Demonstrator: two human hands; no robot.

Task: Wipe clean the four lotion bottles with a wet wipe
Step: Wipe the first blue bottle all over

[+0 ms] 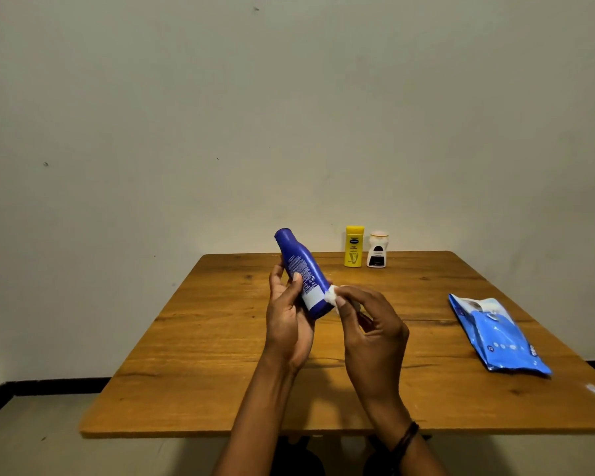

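My left hand [289, 317] grips a dark blue lotion bottle [301, 266] above the table, tilted with its cap end up and to the left. My right hand [371, 328] pinches a small white wet wipe [332, 297] and presses it against the bottle's lower right end. A yellow lotion bottle [353, 246] and a white bottle with a dark label [377, 250] stand upright side by side at the table's far edge. Only these three bottles are in view.
The wooden table [220, 372] stands against a plain wall. A blue pack of wet wipes [495, 334] lies flat on the right side of the table. A dark band sits on my right wrist.
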